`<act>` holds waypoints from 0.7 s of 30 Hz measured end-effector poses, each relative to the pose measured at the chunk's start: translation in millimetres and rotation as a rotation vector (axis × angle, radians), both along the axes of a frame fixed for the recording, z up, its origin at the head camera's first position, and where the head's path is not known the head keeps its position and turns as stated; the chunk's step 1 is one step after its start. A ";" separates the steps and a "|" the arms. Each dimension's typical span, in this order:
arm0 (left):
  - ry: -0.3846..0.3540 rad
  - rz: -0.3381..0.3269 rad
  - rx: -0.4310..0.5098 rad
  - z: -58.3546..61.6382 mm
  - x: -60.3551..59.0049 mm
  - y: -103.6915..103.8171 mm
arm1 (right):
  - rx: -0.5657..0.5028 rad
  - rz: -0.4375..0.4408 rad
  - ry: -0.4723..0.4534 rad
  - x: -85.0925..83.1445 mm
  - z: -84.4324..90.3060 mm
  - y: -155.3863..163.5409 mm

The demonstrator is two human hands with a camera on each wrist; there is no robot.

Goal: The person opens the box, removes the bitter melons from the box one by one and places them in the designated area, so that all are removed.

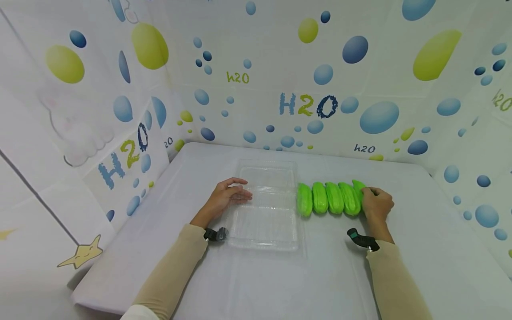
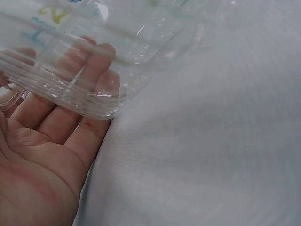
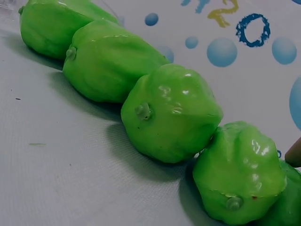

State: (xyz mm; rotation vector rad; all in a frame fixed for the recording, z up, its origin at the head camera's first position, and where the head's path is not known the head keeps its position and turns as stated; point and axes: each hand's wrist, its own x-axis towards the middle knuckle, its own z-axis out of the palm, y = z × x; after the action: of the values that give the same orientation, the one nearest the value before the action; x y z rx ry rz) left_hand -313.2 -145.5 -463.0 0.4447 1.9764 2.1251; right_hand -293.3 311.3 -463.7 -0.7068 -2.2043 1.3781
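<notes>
My left hand (image 1: 230,195) holds the left edge of a clear plastic clamshell box (image 1: 264,226), which lies open with its lid folded out on the table. In the left wrist view, the fingers (image 2: 97,66) show through the transparent wall, and the rim crosses them. Several bright green, ridged gourds (image 1: 320,198) stand side by side to the right of the box. My right hand (image 1: 377,204) grips the rightmost green gourd (image 1: 358,184), partly hiding it. In the right wrist view, only a fingertip (image 3: 294,153) shows, beside the nearer gourds (image 3: 240,174) with their stubby ends.
A white cloth covers the table (image 1: 328,275). Behind and at the sides hang white curtains (image 1: 272,58) printed with blue and green dots and lettering. Black straps (image 1: 362,240) with small devices sit at both wrists.
</notes>
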 end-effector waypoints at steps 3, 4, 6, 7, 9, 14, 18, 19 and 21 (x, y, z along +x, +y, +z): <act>0.001 -0.001 -0.002 -0.8 -0.6 -0.2 | -0.002 -0.009 -0.019 0.5 0.7 0.7; 0.001 0.000 -0.003 -1.3 -1.0 -0.4 | -0.005 -0.012 -0.024 0.6 0.8 1.1; -0.001 0.000 -0.004 -2.3 -1.7 -0.6 | -0.010 -0.017 -0.030 0.9 1.0 1.5; -0.002 0.000 -0.006 -2.8 -2.0 -0.7 | -0.012 -0.020 -0.032 1.2 0.8 1.6; -0.004 0.000 -0.008 -3.5 -2.3 -1.0 | -0.018 -0.024 -0.037 1.6 0.3 2.1; -0.004 -0.002 -0.012 -5.1 -2.6 -1.3 | -0.021 -0.024 -0.043 2.2 -0.5 3.0; -0.002 -0.003 0.002 -5.3 -3.0 -1.3 | -0.009 -0.024 -0.038 2.7 0.9 3.6; -0.003 -0.001 0.006 -5.2 -3.4 -1.3 | -0.006 -0.025 -0.035 2.7 1.4 4.0; 0.002 0.004 0.003 -4.2 -4.0 -1.5 | 0.001 -0.028 -0.032 3.1 2.3 4.6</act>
State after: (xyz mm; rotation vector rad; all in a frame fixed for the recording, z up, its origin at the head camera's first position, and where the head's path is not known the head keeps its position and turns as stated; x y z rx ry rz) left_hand -317.2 -147.0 -467.3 0.4448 1.9773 2.1307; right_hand -290.3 316.0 -461.4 -0.7613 -2.2106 1.3605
